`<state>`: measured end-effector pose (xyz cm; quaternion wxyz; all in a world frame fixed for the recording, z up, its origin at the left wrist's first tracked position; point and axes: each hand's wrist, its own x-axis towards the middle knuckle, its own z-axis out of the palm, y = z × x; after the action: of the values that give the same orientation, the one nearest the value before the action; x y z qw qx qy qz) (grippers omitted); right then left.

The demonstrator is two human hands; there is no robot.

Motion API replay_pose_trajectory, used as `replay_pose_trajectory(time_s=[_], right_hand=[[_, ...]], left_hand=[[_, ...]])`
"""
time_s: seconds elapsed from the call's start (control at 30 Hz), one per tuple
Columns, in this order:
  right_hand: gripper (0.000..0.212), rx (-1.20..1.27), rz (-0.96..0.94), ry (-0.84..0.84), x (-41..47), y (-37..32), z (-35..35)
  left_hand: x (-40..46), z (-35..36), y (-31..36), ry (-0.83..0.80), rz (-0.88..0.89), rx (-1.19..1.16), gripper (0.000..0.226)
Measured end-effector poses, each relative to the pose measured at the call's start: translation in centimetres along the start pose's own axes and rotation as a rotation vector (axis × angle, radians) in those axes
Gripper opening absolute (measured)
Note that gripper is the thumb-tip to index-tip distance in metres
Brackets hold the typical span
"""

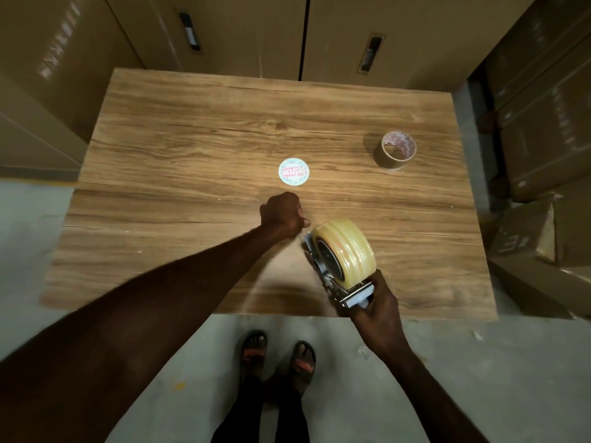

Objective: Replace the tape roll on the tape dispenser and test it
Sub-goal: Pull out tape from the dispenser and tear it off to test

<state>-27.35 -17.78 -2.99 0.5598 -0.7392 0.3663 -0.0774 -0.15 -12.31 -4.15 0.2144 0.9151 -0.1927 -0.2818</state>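
My right hand (377,310) grips the dispenser (343,282), new tape roll (347,251) mounted, steadying it on the surface (192,123); my left hand (281,214), closed, pinches the tape end beside it to thread it, I judge.

**Bare arms, dark trousers, strapped sandals**

Both arms are bare along their whole visible length: no sleeves, no watch, no bands and no gloves on either the left hand (283,212) or the right hand (377,310). The left forearm (153,302) shows fine hair along its upper edge. Fingernails cannot be made out clearly, as the picture is dim and slightly blurred.

Lower down, the legs are covered by dark, nearly black trousers (260,420) that reach the ankles. The feet wear open-toed sandals (278,358), dark in colour, each with a broad strap across the foot bearing an orange-red patch. The toes show bare beyond the straps.
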Motion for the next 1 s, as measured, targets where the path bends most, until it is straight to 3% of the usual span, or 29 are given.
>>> replay_pose_trajectory(time_s=[0.17, 0.63, 0.83, 1.0], right_hand=[[0.061, -0.033, 0.001, -0.013, -0.7, -0.1, -0.6], [0.113, -0.161, -0.011, 0.049, -11.1, 5.4, -6.5], [0.094, -0.13, -0.018, 0.029, -12.1, 5.9, -6.7], [0.095, -0.079, 0.035, 0.075, -13.9, 8.2, -7.6]], left_hand=[[-0.3, 0.4, -0.1, 0.044, 0.024, 0.019, 0.022], [-0.2, 1.1, 0.0, 0.062, 0.007, 0.046, 0.026], [-0.2, 1.0, 0.1, 0.062, -0.002, 0.054, 0.027], [-0.3, 1.0, 0.2, 0.066, -0.005, 0.043, 0.025]])
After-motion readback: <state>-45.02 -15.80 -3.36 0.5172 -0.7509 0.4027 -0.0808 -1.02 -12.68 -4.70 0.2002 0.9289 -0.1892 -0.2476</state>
